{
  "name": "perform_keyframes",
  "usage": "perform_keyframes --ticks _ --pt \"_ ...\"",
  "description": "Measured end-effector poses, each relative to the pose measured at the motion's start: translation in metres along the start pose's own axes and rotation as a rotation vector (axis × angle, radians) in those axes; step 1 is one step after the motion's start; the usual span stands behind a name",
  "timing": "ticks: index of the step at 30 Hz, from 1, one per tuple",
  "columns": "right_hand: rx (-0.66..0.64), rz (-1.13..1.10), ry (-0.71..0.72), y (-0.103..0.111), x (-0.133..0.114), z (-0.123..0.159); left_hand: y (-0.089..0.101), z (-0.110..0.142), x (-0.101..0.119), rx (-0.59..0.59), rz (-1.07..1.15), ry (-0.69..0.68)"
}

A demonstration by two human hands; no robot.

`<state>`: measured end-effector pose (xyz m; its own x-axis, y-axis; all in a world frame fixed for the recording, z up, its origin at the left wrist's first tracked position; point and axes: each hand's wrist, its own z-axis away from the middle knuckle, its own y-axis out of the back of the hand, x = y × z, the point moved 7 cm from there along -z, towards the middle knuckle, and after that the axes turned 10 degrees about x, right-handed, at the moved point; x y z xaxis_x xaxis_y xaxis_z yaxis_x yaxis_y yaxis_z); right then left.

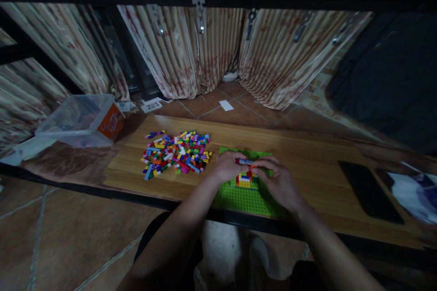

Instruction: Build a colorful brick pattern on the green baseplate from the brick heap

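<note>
A green studded baseplate (246, 201) lies on the wooden board (307, 163) in front of me. On it stands a small build of toy bricks (244, 180) in red, yellow, white and blue. My left hand (226, 167) and my right hand (275, 176) meet above the back of this build. Between their fingertips is a row of blue and red bricks (245, 162), gripped from both sides. An orange spot shows at the right fingertips, too small to name. The fingers partly cover the build's rear.
Left of the baseplate spreads a pile of loose coloured bricks (177, 151). Beyond it sits a clear plastic box (82, 120) with an orange label. A black flat panel (370, 191) lies at the right, near a white and blue bag (414, 195). Striped curtains (205, 50) hang behind.
</note>
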<state>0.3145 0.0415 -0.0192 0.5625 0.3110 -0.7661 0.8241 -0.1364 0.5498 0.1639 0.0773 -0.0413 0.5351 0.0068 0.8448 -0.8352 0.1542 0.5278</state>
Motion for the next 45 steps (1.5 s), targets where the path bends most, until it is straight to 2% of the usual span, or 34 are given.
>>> perform_keyframes --ticks 6,10,15,18,22,25,29,35,45 --pt "-0.014 0.012 0.007 -0.013 0.003 0.002 0.009 -0.004 -0.008 -0.014 0.247 -0.033" --pt "0.024 0.031 -0.062 -0.013 0.008 0.001 0.006 -0.005 -0.012 -0.029 0.174 -0.087" --pt "0.103 -0.081 -0.186 -0.016 0.02 0.001 0.001 -0.003 -0.014 -0.038 0.038 -0.107" --pt "0.106 -0.161 -0.233 -0.016 0.025 0.0 0.003 0.002 -0.008 -0.037 -0.035 -0.08" --pt "0.125 -0.283 -0.396 -0.011 0.033 0.0 0.006 0.008 0.004 -0.028 -0.078 -0.054" --pt "0.139 -0.343 -0.46 -0.009 0.035 0.0 0.007 0.009 0.009 -0.031 -0.103 -0.056" --pt "0.102 -0.334 -0.449 -0.015 0.034 0.001 0.007 0.009 0.01 -0.016 -0.13 -0.069" --pt "0.144 -0.274 -0.385 -0.017 0.031 0.0 0.009 0.012 0.015 -0.004 -0.14 -0.068" --pt "0.16 -0.307 -0.43 -0.02 0.032 0.001 0.007 0.01 0.015 0.03 -0.117 -0.027"
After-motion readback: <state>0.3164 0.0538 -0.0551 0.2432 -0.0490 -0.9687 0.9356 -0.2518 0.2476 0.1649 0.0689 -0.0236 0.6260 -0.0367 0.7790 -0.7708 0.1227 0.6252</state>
